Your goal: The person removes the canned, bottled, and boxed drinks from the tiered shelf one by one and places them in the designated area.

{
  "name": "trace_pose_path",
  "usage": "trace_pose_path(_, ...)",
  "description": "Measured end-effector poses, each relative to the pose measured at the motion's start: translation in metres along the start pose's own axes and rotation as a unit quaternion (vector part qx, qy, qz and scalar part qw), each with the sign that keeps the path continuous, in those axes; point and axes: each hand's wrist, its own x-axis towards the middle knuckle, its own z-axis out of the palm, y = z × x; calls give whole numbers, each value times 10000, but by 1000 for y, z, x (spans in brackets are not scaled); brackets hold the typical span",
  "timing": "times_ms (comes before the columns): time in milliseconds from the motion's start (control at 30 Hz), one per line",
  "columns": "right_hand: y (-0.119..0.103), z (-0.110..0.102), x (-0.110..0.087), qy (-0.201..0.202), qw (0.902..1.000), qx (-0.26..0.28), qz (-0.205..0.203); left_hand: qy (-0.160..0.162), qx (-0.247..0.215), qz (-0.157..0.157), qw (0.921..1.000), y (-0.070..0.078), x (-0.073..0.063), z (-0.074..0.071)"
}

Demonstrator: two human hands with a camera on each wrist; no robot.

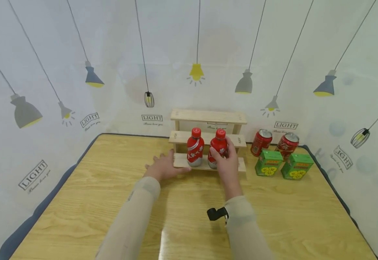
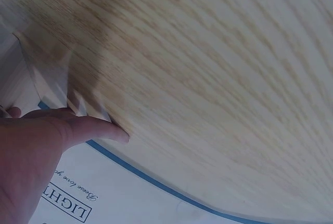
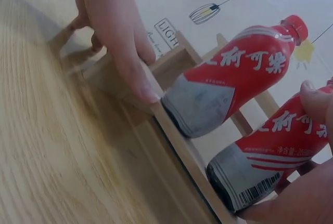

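Two red cola bottles with white lettering and red caps stand side by side on the lowest step of a small wooden tiered shelf (image 1: 208,116). Around the right-hand bottle (image 3: 281,151) curl the thumb and fingers of my right hand (image 1: 227,166). The left-hand bottle (image 1: 195,148) stands free of both hands. My left hand (image 1: 166,167) is spread at the left end of the bottom step (image 1: 180,160), its thumb along the front edge near the left bottle. In the left wrist view, one finger (image 2: 104,129) reaches out straight over the wood-grain table.
Right of the shelf, two red cans (image 1: 261,142) stand at the back, with two green boxes (image 1: 268,163) with yellow flowers in front of them. A light wall covering with printed lamps surrounds the wooden table (image 1: 189,216). A black device (image 1: 217,213) sits at my right wrist.
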Motion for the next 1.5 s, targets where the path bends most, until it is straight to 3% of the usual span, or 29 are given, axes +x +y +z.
trace_pose_path(200,0,0,-16,276,9990,334,120,-134,-62,25,9999,-1,-3,6)
trace_pose_path(600,-7,-1,-31,422,9974,576,-1,-47,-23,42,10000,2,-6,-7)
trace_pose_path(833,-8,-8,-36,441,9963,714,170,-101,1,60,9999,5,-6,-6)
trace_pose_path(1167,-11,-20,-39,532,9965,470,435,-228,41,9,9997,3,-5,-8)
trace_pose_path(1500,1,-38,-48,579,9964,260,558,-179,-10,14,9998,3,-4,-6)
